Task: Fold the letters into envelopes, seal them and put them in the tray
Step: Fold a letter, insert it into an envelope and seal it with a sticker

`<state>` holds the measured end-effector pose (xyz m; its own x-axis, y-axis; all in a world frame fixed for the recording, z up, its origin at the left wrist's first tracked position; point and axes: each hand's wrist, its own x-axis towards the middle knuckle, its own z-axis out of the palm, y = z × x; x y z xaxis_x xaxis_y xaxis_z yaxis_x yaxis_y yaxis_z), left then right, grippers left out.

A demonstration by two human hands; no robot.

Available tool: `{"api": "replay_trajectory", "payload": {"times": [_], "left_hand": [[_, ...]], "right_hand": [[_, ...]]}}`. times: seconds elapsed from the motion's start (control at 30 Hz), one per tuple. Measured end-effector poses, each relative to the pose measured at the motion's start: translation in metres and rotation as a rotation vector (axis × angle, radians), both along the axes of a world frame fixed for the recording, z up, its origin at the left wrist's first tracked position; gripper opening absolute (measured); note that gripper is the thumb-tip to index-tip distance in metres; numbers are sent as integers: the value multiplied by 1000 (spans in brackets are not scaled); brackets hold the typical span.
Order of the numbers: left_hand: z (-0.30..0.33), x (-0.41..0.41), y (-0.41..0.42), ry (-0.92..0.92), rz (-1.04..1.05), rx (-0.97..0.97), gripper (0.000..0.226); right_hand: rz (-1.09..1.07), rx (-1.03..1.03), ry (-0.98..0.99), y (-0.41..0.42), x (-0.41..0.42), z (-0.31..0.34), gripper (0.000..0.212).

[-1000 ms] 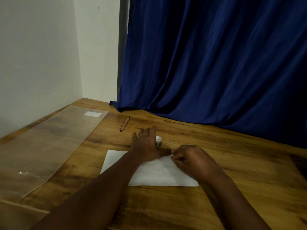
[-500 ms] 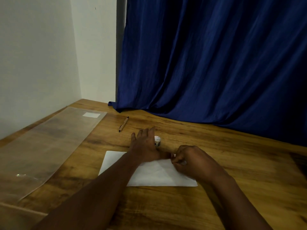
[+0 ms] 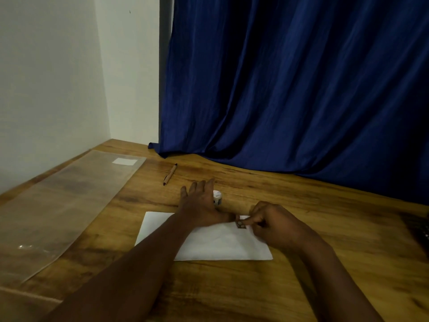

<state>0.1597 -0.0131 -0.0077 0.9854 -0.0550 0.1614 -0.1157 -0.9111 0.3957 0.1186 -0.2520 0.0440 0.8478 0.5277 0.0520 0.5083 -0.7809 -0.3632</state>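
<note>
A white envelope [image 3: 209, 245] lies flat on the wooden table [image 3: 301, 275] in front of me. My left hand [image 3: 199, 205] rests flat across its far edge, fingers spread and pointing away, pressing it down. At the envelope's far right corner my right hand [image 3: 274, 226] pinches a small dark piece [image 3: 241, 223], possibly tape, between thumb and fingertips. A small white roll [image 3: 217, 196] stands just behind my left hand. No tray can be made out.
A long clear plastic sheet [image 3: 58, 205] with a white label covers the table's left side. A brown pen [image 3: 170, 174] lies beyond my left hand. A blue curtain [image 3: 290, 89] hangs along the back, a white wall on the left. Something dark sits at the right edge [image 3: 420, 228].
My right hand's fingertips have drawn slightly right along the envelope's far edge, and the small dark piece now shows between them. My left hand stays pressed in place.
</note>
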Motion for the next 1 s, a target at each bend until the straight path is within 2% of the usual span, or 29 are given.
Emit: {"api": "replay_trajectory", "payload": {"times": [0.3,0.47,0.63,0.77,0.87,1.0], "left_hand": [[4,-4,-3,8,-3,33,127],[9,-9,-6,5,-4,51,118],[8,-11,-5,-22,7,22,121],[7,-12,-5,-51,12,-43,118],[9,-15,-5,-151,29,-197,109],[19,-24,-6,-477,39,-302,94]], "right_hand": [[-15,84,72,-6,-5,8,22],[-46,109,-28,0,-1,2,35],[-28,22,-14,0,2,-2,33],[-84,91,-23,6,1,-5,35],[-74,-33,-46,11,1,-9,42],[-160,-18,-18,16,0,-10,49]]}}
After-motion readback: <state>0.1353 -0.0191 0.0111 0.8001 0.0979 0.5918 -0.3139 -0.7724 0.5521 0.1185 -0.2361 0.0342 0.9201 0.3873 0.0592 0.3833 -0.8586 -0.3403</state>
